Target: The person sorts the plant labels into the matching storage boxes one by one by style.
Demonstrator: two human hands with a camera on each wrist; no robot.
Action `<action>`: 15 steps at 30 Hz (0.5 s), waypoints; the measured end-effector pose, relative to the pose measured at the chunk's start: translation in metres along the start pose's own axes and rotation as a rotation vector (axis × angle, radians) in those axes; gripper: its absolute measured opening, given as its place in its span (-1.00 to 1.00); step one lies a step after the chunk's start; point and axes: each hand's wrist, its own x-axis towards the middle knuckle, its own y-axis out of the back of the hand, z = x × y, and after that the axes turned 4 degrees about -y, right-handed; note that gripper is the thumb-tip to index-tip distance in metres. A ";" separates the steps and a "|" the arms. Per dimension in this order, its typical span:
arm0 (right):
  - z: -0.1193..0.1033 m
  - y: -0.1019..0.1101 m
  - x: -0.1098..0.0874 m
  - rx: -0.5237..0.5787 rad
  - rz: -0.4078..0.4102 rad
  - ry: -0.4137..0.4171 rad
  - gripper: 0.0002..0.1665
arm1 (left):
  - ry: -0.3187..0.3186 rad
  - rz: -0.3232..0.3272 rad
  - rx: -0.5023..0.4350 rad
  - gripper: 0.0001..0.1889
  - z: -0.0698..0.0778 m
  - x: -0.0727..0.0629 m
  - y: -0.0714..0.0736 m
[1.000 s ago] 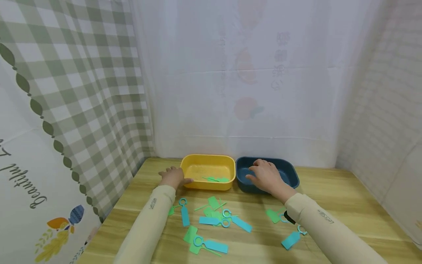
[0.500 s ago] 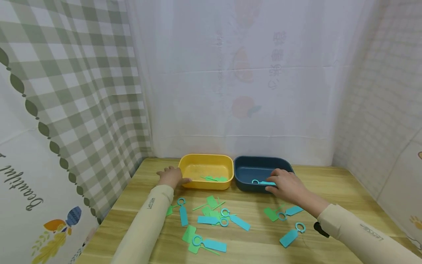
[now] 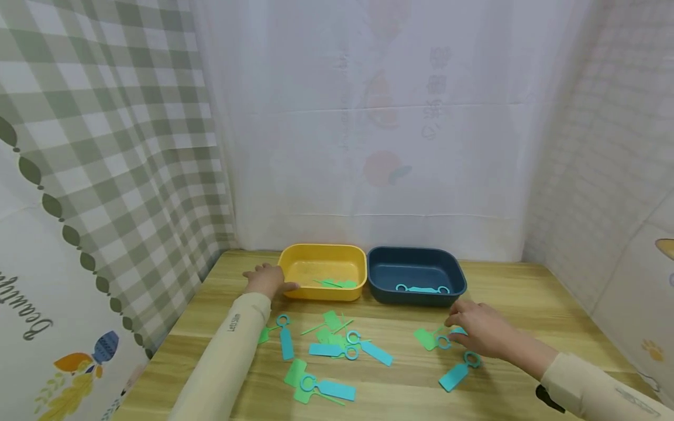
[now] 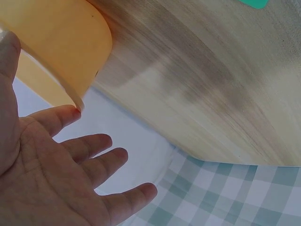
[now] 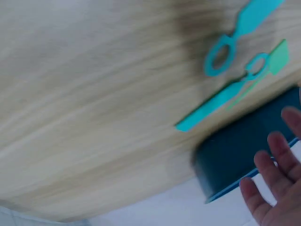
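My left hand (image 3: 265,280) rests at the left end of a yellow bin (image 3: 321,293), its fingers spread and one fingertip touching the rim in the left wrist view. Relaxed and holding nothing, my right hand (image 3: 484,328) hovers low at the right, in front of the navy bin (image 3: 405,297). Beneath it lies a blue ring-ended tag (image 5: 211,106), partly hidden in the head view. Beside that tag is a green tag with a thin stem (image 3: 425,339); nearer me lies another blue tag (image 3: 454,377). Blue tags (image 3: 422,289) lie inside the navy bin.
Several blue and green tags lie mixed at the middle of the wooden table, among them a blue tag (image 3: 337,390) at the front. Green tags (image 3: 337,284) are in the yellow bin. A white curtain (image 3: 316,146) hangs behind, a checked cloth (image 3: 174,146) at the left.
My right hand has moved from over the navy bin to the right and toward me, leaving a blue tag in the bin. The left hand stays at the yellow bin.
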 end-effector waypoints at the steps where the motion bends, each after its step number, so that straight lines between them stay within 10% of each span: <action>1: 0.003 -0.002 -0.003 0.010 -0.015 0.013 -0.77 | 0.001 0.000 0.000 -0.20 0.000 0.000 0.000; 15: 0.028 -0.016 -0.037 0.000 -0.115 0.076 -0.59 | -0.006 0.008 0.001 -0.20 0.003 -0.005 0.002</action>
